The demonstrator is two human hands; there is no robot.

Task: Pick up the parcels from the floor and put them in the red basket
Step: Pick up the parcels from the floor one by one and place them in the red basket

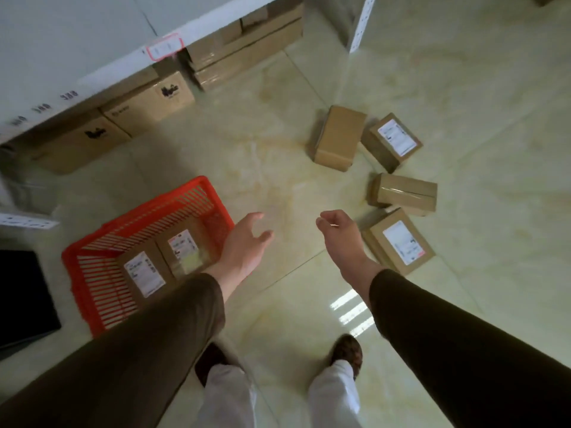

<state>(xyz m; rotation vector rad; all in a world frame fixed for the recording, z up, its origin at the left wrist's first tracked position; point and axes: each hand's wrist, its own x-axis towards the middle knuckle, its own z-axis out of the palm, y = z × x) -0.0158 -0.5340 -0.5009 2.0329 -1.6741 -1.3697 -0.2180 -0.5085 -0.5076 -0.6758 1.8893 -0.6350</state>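
Two labelled parcels (163, 261) lying flat, side by side, inside the red basket (92, 273) on the tiled floor (278, 149). Four more parcels (398, 193) scattered on floor to the right. Left hand (244, 245) empty, fingers spread, beside basket's right edge. Right hand (343, 236) empty, fingers loosely curled, near the closest labelled parcel (401, 242). Stacked cartons (148, 103) under white shelf (92, 41).

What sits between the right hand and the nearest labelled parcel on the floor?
Nothing visible. The right hand hangs empty and half-curled above bare tile, just left of the nearest labelled parcel. The floor from there to the red basket is also bare; only the left hand hangs over it.
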